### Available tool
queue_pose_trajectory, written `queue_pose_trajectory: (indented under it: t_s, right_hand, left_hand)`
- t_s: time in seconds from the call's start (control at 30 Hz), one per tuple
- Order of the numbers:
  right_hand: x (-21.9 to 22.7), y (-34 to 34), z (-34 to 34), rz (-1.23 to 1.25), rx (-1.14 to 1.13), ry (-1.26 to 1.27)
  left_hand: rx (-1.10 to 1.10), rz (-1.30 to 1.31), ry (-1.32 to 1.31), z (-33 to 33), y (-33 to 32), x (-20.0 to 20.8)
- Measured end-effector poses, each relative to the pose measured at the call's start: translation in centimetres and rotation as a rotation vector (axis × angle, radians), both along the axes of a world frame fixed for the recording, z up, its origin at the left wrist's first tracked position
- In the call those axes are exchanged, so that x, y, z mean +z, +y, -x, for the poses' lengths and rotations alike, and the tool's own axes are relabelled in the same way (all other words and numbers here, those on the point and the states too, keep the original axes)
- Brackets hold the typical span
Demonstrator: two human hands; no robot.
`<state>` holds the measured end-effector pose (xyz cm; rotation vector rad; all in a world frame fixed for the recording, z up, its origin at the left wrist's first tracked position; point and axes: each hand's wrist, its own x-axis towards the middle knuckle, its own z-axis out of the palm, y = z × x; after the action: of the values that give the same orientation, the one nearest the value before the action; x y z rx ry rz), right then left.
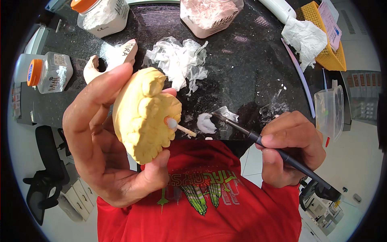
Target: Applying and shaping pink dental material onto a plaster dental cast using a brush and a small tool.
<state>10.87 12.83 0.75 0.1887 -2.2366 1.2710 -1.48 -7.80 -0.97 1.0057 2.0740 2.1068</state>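
Note:
My left hand [96, 141] grips a yellow plaster dental model [139, 117] between thumb and fingers, above the counter's near edge. From the tooth row juts a thin cream-coloured peg [187, 130], with a small whitish blob [171, 123] and an orange-pink patch at its base. In my right hand [288, 147], the fingers close round a slim black-handled brush [278, 151] with a metal ferrule. Its dark tip points left, close by a soft white mound of paste [206, 123] on the counter; whether they touch is hard to tell.
Crumpled white tissue [177, 60] lies on the black counter [246, 68] beyond the model. Jars of powder [209, 16] stand behind, another jar [52, 72] at left. A second cast piece [121, 54] is beside the tissue. At right are a yellow basket [328, 52] and a clear plastic box [330, 111].

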Motion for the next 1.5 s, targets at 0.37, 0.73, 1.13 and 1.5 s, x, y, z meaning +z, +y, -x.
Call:
queue_pose_trajectory:
  t_s: [0.37,0.73,1.13,1.5]
  right_hand:
    - [0.2,0.0,0.2,-0.001,0.033,-0.029]
    - [0.9,0.0,0.3,0.257,0.185,0.006]
    - [0.6,-1.3,1.9,0.155,0.114,0.107]
    - [0.6,-1.5,1.8,0.178,0.084,0.1]
  left_hand:
    - [-0.056,0.039,0.07,0.6,-0.5,-0.2]
    - [-0.222,0.023,0.098,1.0,-0.7,0.1]
    - [-0.312,0.036,0.077,1.3,-0.8,0.4]
    - [-0.331,0.018,0.109,1.4,-0.8,0.2]
